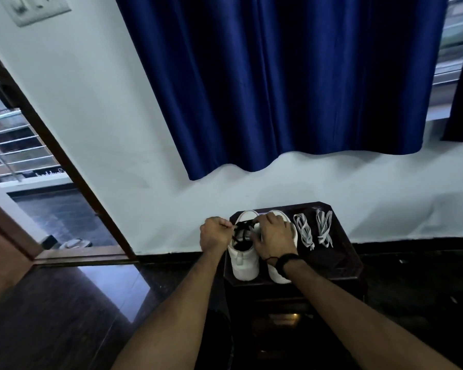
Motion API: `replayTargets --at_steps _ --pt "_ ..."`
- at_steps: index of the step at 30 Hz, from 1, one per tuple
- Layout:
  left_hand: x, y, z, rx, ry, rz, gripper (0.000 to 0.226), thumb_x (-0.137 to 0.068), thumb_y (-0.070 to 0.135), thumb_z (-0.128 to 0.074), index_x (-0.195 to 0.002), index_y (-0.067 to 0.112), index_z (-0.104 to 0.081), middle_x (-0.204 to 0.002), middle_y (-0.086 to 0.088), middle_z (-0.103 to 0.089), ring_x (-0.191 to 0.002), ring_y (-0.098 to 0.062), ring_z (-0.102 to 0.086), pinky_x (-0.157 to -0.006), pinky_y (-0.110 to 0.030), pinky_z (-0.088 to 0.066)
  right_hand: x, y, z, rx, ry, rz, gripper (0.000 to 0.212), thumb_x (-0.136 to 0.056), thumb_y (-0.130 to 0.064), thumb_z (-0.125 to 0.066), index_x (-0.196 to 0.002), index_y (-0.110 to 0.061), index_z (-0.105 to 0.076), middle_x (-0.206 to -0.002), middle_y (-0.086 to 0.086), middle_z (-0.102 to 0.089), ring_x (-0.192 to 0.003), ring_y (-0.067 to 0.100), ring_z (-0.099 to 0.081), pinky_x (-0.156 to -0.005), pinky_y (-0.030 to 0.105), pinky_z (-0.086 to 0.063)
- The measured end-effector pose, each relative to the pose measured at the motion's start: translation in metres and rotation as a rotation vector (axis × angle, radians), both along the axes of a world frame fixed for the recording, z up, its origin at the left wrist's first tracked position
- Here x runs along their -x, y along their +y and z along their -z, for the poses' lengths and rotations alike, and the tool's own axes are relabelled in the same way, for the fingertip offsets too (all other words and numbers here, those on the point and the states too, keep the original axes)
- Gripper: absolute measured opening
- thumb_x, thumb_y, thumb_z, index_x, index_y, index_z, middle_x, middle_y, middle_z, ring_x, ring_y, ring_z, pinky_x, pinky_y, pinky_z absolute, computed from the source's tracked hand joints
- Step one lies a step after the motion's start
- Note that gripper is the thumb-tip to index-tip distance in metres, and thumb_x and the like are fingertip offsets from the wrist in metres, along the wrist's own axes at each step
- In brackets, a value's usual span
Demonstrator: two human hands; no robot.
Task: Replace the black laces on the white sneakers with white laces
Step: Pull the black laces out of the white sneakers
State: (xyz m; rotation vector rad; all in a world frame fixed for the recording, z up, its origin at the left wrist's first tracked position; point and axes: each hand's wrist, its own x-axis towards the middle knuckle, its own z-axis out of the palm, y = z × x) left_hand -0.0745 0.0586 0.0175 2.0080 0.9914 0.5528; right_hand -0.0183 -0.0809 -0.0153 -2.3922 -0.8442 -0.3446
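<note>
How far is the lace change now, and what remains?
Nothing looks finished. In hand: the left hand pulls the black lace out of the left sneaker, while the right hand rests on the right sneaker. Left: both white laces lie unused on the dark table.

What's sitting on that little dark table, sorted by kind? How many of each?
White sneakers: 2, the left sneaker and the right sneaker
White lace bundles: 2, one beside the shoes and another further right
Black laces showing: 1, on the left sneaker, pulled by the left hand while the right hand steadies the shoes
Total: 5
</note>
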Motion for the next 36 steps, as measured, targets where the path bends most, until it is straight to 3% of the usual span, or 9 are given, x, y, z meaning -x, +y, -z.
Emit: replayTargets --at_steps 6,10,12,14,16,21,25,31,36 --pt "-0.004 0.019 -0.03 0.717 -0.274 0.001 0.017 -0.08 0.0 -0.048 -0.066 0.007 -0.053 -0.054 -0.005 -0.047 -0.05 -0.018 -0.053 -0.052 -0.026 -0.046 -0.006 0.023 -0.015 0.274 0.022 0.041 0.026 -0.081 -0.031 -0.052 -0.093 -0.018 -0.071 -0.103 0.005 -0.064 -0.108 0.03 -0.05 -0.086 0.038 -0.035" --pt "-0.001 0.045 -0.046 0.437 -0.207 -0.138 0.013 -0.079 0.014 -0.062 -0.072 0.006 -0.054 -0.063 -0.006 -0.05 -0.046 -0.017 -0.042 -0.046 -0.022 -0.036 -0.007 0.026 -0.005 0.199 0.068 0.08 0.027 -0.078 -0.024 -0.056 -0.104 -0.017 -0.059 -0.109 0.006 -0.061 -0.112 0.03 -0.049 -0.09 0.041 -0.036" --pt "0.001 0.057 -0.042 0.143 0.058 -0.204 0.03 -0.072 0.031 -0.061 -0.086 0.004 -0.062 -0.086 -0.011 -0.066 -0.07 -0.027 -0.062 -0.065 -0.03 -0.053 -0.008 0.026 -0.004 0.157 0.082 0.101 0.035 -0.076 -0.024 -0.057 -0.11 -0.016 -0.052 -0.109 0.005 -0.062 -0.112 0.029 -0.048 -0.09 0.042 -0.035" --pt "0.004 0.053 -0.034 -0.213 0.428 -0.168 0.041 -0.072 0.036 -0.06 -0.105 0.012 -0.064 -0.111 -0.011 -0.063 -0.102 -0.031 -0.06 -0.089 -0.037 -0.047 -0.011 0.025 -0.006 0.099 0.085 0.075 0.038 -0.078 -0.025 -0.058 -0.114 -0.016 -0.049 -0.104 0.005 -0.064 -0.111 0.029 -0.047 -0.09 0.04 -0.035" --pt "0.003 0.039 -0.023 -0.492 0.484 -0.038 0.038 -0.076 0.03 -0.063 -0.113 0.021 -0.065 -0.123 -0.007 -0.056 -0.118 -0.028 -0.049 -0.098 -0.042 -0.037 -0.018 0.024 -0.011 0.118 0.066 -0.017 0.043 -0.079 -0.025 -0.059 -0.12 -0.021 -0.048 -0.105 0.003 -0.065 -0.113 0.028 -0.045 -0.091 0.038 -0.032" --pt "-0.02 0.007 -0.006 -0.571 0.384 0.427 0.036 -0.073 0.019 -0.066 -0.109 0.021 -0.071 -0.115 -0.008 -0.06 -0.11 -0.028 -0.057 -0.09 -0.035 -0.05 -0.033 0.028 -0.013 0.237 -0.074 -0.157 0.023 -0.086 -0.035 -0.055 -0.104 -0.032 -0.068 -0.103 -0.002 -0.067 -0.108 0.023 -0.052 -0.091 0.037 -0.031" --pt "-0.024 0.004 0.013 -0.664 0.448 0.444 0.028 -0.081 0.027 -0.063 -0.107 0.017 -0.069 -0.112 -0.011 -0.059 -0.107 -0.031 -0.058 -0.086 -0.037 -0.051 -0.037 0.024 0.0 -0.397 0.33 -0.012 0.003 -0.087 -0.023 -0.055 -0.087 -0.024 -0.058 -0.08 -0.002 -0.069 -0.08 0.022 -0.063 -0.071 0.033 -0.046" --pt "-0.028 0.013 0.029 -0.588 0.232 0.401 0.018 -0.082 0.028 -0.064 -0.095 0.022 -0.074 -0.1 -0.002 -0.06 -0.098 -0.02 -0.059 -0.076 -0.029 -0.048 -0.049 0.006 -0.017 -0.986 0.748 -0.081 0.022 -0.094 0.0 -0.044 -0.083 -0.014 -0.057 -0.062 0.005 -0.066 -0.052 0.019 -0.059 -0.05 0.027 -0.046" --pt "-0.034 0.028 0.021 -0.419 0.201 0.556 0.018 -0.073 0.033 -0.077 -0.089 0.024 -0.079 -0.087 0.006 -0.064 -0.085 -0.017 -0.063 -0.078 -0.037 -0.052 -0.055 -0.01 -0.043 -0.925 0.854 -0.128 0.021 -0.087 -0.006 -0.046 -0.076 -0.008 -0.064 -0.044 0.008 -0.051 -0.037 0.019 -0.044 -0.047 0.023 -0.033"
